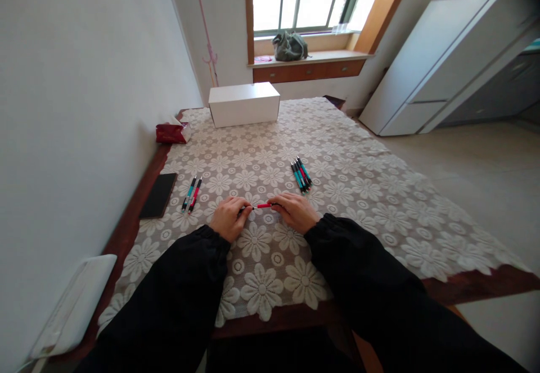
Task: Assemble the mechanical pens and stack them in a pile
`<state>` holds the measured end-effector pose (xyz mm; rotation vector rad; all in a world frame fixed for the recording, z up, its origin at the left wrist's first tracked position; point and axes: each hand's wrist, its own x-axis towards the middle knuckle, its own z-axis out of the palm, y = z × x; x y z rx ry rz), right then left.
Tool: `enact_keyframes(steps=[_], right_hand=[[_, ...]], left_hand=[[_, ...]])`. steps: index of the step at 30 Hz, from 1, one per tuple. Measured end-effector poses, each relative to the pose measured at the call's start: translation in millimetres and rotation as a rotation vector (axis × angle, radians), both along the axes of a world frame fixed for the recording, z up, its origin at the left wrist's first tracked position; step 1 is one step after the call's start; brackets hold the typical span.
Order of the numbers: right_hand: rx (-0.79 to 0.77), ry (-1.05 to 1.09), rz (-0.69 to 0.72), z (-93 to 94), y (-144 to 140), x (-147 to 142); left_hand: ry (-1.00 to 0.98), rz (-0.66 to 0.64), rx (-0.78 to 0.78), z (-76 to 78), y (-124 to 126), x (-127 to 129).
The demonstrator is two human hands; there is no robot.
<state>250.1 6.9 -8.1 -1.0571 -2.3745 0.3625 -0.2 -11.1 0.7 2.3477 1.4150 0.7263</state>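
Note:
A red pen (264,205) lies level between my two hands, just above the lace tablecloth. At its right end, the fingers of my right hand (293,210) are closed round the barrel. My left hand (231,215) pinches a small dark part at the other end; whether that part is joined to the red barrel, I cannot tell. To the left lie a teal pen (189,194) and another red pen (195,194), side by side. Beyond my right hand is a bunch of several teal and red pens (301,175) with black ends.
A black flat notebook-like item (158,196) lies at the table's left edge, with a red tissue pack (172,133) behind it. At the back stands a white box (244,106). A white device (76,305) sits at the near left, by the wall.

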Motion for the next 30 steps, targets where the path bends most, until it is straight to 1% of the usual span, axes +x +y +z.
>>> enact_keyframes(steps=[8,15,17,20,23,25,27,30], right_hand=[[0.055,0.004,-0.14,1.7,2.3,1.6],[0.037,-0.028,-0.279,-2.3,5.4,6.5],[0.033,-0.047,-0.304,-4.2,5.9,7.5],[0.038,-0.07,-0.319,-6.2,6.4,8.5],[0.062,-0.067,-0.305,-6.1,6.7,8.3],[0.097,-0.02,-0.273,-4.3,6.5,7.0],[0.124,0.05,-0.194,-1.3,5.2,4.6],[0.124,0.098,0.002,2.5,1.7,0.4]], left_hand=[[-0.026,0.028,-0.001,-2.4,1.6,-2.6],[-0.005,0.086,0.013,-1.4,1.5,-2.6],[-0.001,0.06,0.018,-1.0,0.7,-1.9],[0.0,-0.013,0.018,-0.3,-0.6,-0.6],[-0.009,-0.053,0.028,0.2,-1.2,0.5],[-0.019,-0.069,0.042,0.0,-1.1,0.6],[-0.03,-0.092,0.057,-0.9,-0.5,0.1],[-0.052,-0.155,0.078,-2.7,0.6,-1.1]])
